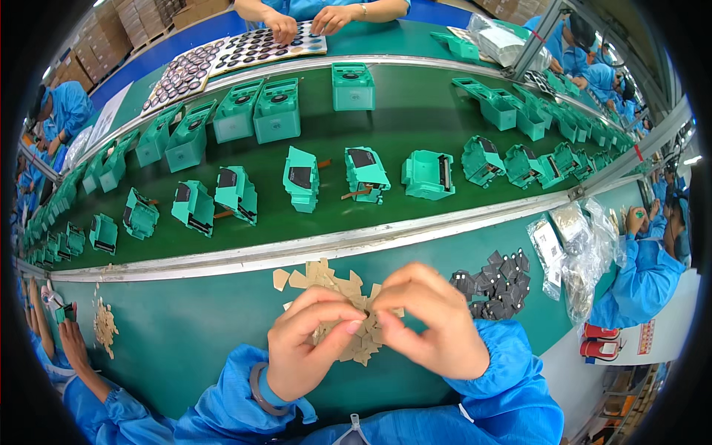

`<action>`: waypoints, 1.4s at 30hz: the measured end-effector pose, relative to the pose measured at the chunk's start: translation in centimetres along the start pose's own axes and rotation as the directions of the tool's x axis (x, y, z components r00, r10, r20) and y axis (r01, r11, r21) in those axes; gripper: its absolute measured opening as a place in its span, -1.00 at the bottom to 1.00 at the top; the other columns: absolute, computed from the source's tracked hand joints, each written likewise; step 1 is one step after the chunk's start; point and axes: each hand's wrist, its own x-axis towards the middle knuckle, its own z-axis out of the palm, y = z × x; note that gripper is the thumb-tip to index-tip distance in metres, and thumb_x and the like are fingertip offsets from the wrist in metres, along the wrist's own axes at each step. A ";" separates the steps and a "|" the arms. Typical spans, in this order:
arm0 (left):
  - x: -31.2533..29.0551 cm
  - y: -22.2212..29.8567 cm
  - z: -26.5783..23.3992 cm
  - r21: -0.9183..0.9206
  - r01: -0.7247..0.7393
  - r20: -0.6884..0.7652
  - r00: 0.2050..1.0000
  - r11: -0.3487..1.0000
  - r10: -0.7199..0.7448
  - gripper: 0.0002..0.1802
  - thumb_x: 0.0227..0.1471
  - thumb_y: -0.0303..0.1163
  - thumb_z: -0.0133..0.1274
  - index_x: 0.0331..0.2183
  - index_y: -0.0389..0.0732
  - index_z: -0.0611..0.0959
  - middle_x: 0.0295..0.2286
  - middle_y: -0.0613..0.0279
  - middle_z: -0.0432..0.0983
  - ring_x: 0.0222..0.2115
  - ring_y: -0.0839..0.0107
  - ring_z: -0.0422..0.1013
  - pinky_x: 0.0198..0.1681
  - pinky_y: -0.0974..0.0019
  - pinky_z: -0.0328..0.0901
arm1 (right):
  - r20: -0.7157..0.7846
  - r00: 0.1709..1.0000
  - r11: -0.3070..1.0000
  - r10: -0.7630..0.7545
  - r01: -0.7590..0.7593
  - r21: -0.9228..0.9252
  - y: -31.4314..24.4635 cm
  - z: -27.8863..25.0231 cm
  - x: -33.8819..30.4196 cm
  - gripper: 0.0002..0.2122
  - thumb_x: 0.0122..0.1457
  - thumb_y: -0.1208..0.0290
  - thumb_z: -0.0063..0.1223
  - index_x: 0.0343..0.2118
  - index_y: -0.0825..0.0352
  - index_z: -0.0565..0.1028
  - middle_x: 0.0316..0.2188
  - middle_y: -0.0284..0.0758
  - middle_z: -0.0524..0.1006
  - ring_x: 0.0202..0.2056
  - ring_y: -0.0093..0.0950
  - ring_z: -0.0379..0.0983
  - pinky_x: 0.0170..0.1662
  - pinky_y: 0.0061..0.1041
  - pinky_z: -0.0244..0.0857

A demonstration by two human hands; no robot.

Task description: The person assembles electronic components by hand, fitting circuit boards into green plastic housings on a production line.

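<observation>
L hand (308, 341) and R hand (434, 315) up front, thumbs & index fingers curled into pinches, tips almost meeting over the heap! Anything btwn them? Too small & hidden, can't tell if either pinch grips a piece.

Heap of tan flat pieces (363, 345) lies right under the fingertips, spilling out on the far side toward the conveyor; partly covered by both hands, L and R abt equally near. No single long axis: angular bits lying every which way.

Off to the R, black small parts (493, 285) in a loose pile, just beyond R hand, so that's the nearer one; L hand well apart from it.

Surface: green benchtop (193, 311), flat, w/ plastic bags (586, 252) at the R end. Pale metal rail (311, 248) runs btwn bench & green conveyor belt (415, 96), which carries rows of green plastic housings (367, 174), some tilted.

Across the belt, a co-worker's hands (282, 26) over a white sheet of round dark parts (271, 48). Blue-sleeved co-workers both sides, cartons (130, 30) stacked far L.
</observation>
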 end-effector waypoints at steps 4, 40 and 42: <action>0.9 -0.4 -1.0 -0.092 -0.030 -0.022 0.999 0.995 0.028 -0.81 -0.16 -0.65 0.11 -0.37 -0.31 0.59 -0.37 0.12 0.41 -0.38 0.37 0.37 -0.33 0.39 0.28 | -0.149 0.989 0.997 0.001 -0.013 -0.080 0.9 -2.6 1.2 -0.88 -0.16 0.67 0.05 -0.49 0.39 0.42 -0.50 -0.28 0.40 -0.44 -0.34 0.37 -0.39 -0.41 0.26; 3.7 -0.2 0.2 0.510 -0.598 0.494 0.792 0.618 0.360 -0.35 -0.26 -0.49 0.17 -0.02 -0.12 0.42 -0.18 0.15 0.40 -0.20 0.17 0.36 -0.20 0.22 0.27 | -0.061 0.993 0.800 0.106 -0.121 -0.588 9.5 -6.1 6.1 -0.26 -0.13 0.73 -0.04 0.18 0.30 -0.04 -0.56 -0.27 0.40 -0.41 -0.30 0.36 -0.07 -0.27 0.14; 3.3 0.4 1.2 0.591 -0.415 0.226 0.908 0.692 0.352 -0.27 -0.20 -0.45 0.15 0.07 -0.09 0.29 -0.07 0.10 0.35 -0.09 0.08 0.31 -0.11 0.15 0.24 | 0.138 0.955 0.954 0.264 -0.236 -0.187 4.9 -8.0 4.8 -0.20 -0.15 0.71 0.08 0.20 0.23 -0.05 -0.50 -0.26 0.44 -0.41 -0.36 0.39 -0.23 -0.44 0.26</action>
